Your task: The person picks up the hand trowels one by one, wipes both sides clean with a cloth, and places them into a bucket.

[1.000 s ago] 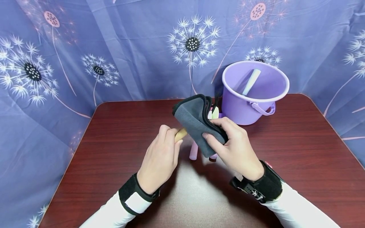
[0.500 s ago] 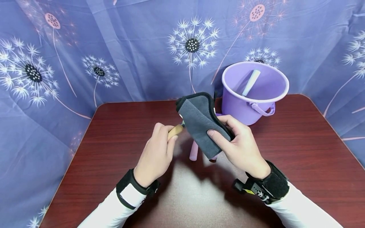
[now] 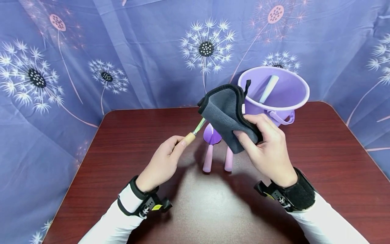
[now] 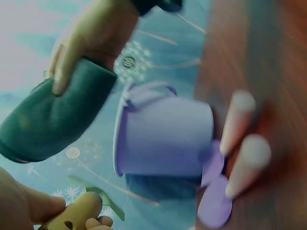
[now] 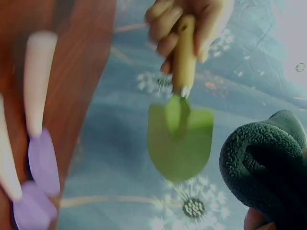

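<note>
In the head view my left hand (image 3: 163,162) grips the wooden handle of a small green garden trowel (image 5: 180,139). The right wrist view shows its broad green blade whole, apart from the cloth. My right hand (image 3: 269,149) pinches a folded dark grey cloth (image 3: 226,115) with black edging, thumb on the near side. From the head, that cloth covers most of the trowel blade. Below the cloth, two purple hand tools with pink handles lie on the table: a scoop-like one (image 3: 212,135) shows its purple head, while only the pink handle (image 3: 229,159) of the other shows.
A purple bucket (image 3: 259,113) stands at the back right of the reddish-brown table (image 3: 131,135), its handle hanging down in front. A pale stick-like handle (image 3: 269,88) leans inside it. Behind the table hangs a blue curtain (image 3: 152,67) with dandelion prints.
The cloth and right hand have moved up and to the right. My left hand has drawn left and down with the trowel, baring its neck and the purple scoop head on the table.
</note>
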A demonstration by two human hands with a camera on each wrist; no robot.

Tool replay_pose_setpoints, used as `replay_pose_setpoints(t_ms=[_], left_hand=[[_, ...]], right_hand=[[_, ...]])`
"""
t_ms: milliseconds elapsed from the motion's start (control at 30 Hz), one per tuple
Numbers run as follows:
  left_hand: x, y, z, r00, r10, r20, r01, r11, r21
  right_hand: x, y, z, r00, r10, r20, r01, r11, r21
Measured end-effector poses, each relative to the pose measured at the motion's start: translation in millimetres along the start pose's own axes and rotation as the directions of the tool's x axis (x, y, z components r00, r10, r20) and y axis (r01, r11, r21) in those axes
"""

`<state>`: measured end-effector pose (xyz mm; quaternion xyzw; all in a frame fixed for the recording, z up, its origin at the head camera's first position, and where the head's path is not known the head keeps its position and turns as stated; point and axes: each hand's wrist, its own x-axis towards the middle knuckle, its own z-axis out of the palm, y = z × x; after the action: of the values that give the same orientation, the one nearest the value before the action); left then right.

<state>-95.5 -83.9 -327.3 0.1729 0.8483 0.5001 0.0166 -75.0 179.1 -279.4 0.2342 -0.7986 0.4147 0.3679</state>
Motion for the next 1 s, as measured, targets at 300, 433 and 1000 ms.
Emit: replay_pose_setpoints(t_ms=[300,433,1000], left_hand=[[-4.5,7.8,3.6,0.969,-0.068,0.237,0.179,0.855,-0.487],[-6.7,11.0,5.2,0.949,-0.047,0.311,0.216,0.815,-0.537],[-13.4,15.3,4.4,0.903,0.048,0.426,0.146,0.899,-0.412]], right_hand=[[-6.2,12.6,4.0,0.981,-0.196,-0.015,0.192,0.973,-0.129],[-11.4,14.0,10.3,0.955,-0.296,0.003,0.292,0.940,-0.174],[-12.1,25.2,8.7,0.965,-0.264,0.005,0.252,0.917,-0.308]])
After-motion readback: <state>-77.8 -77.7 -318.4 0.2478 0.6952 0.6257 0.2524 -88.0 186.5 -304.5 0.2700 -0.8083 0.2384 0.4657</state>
